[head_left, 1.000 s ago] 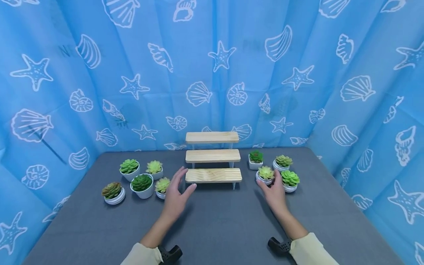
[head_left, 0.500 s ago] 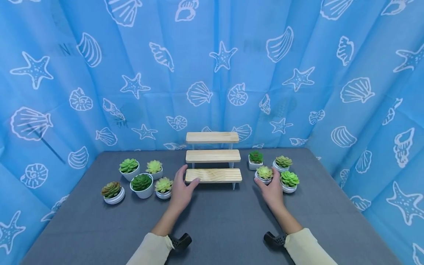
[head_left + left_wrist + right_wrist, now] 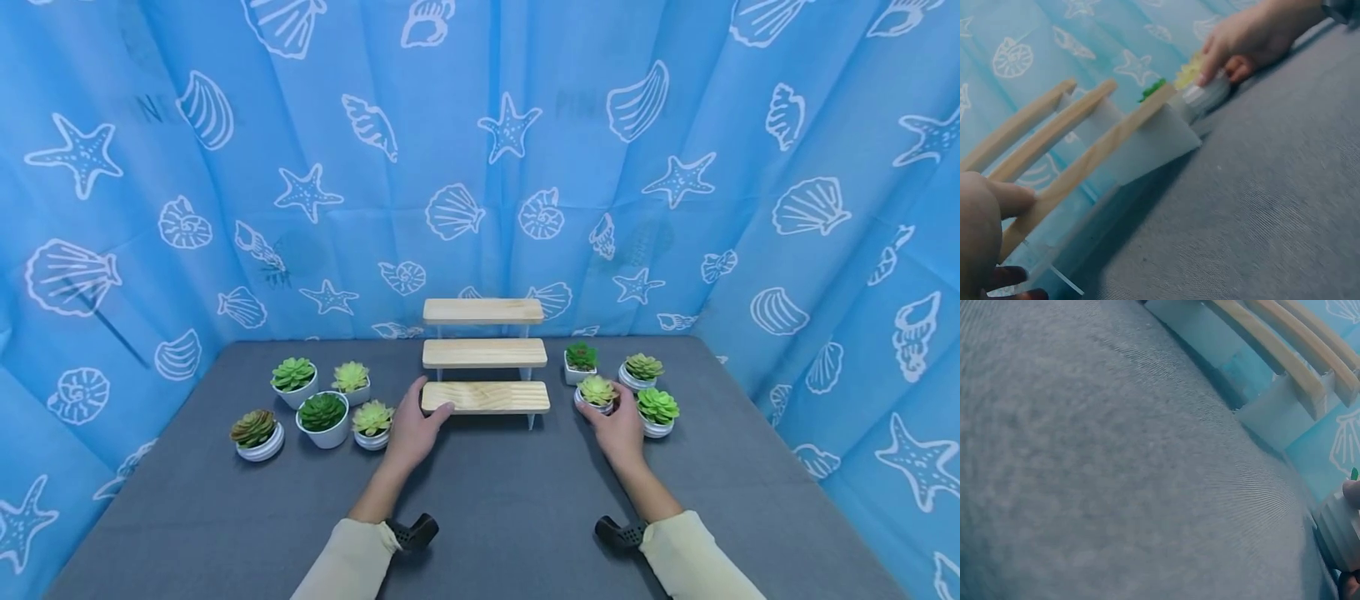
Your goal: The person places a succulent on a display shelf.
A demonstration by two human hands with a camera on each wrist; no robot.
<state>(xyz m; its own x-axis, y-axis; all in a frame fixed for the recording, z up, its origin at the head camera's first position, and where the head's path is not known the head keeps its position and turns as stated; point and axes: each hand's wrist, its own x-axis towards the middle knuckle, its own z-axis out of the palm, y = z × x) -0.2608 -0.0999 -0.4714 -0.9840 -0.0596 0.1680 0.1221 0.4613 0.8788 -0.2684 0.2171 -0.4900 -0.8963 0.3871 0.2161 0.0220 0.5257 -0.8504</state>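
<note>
A three-tier wooden display stand (image 3: 485,397) with clear legs stands at the middle back of the table. My left hand (image 3: 412,431) grips the left end of its lowest board; in the left wrist view the thumb (image 3: 1013,199) lies on that board, with fingertips below. On the right side, my right hand (image 3: 622,429) holds a small pale-green succulent in a white ribbed pot (image 3: 597,393), thumb and fingers around the pot. The same ribbed pot (image 3: 1337,531) shows partly at the edge of the right wrist view. Whether it touches the table is unclear.
Left of the stand sit several potted succulents, among them a dark green one (image 3: 322,413) and a reddish one (image 3: 255,433). Around my right hand are a square-potted succulent (image 3: 580,362), a dull green one (image 3: 641,370) and a bright green one (image 3: 657,410). A blue shell-print curtain (image 3: 480,167) hangs behind.
My left hand has moved right, from beside a pale succulent onto the lowest board's left end. My right hand has closed around the ribbed pot, which has shifted slightly left.
</note>
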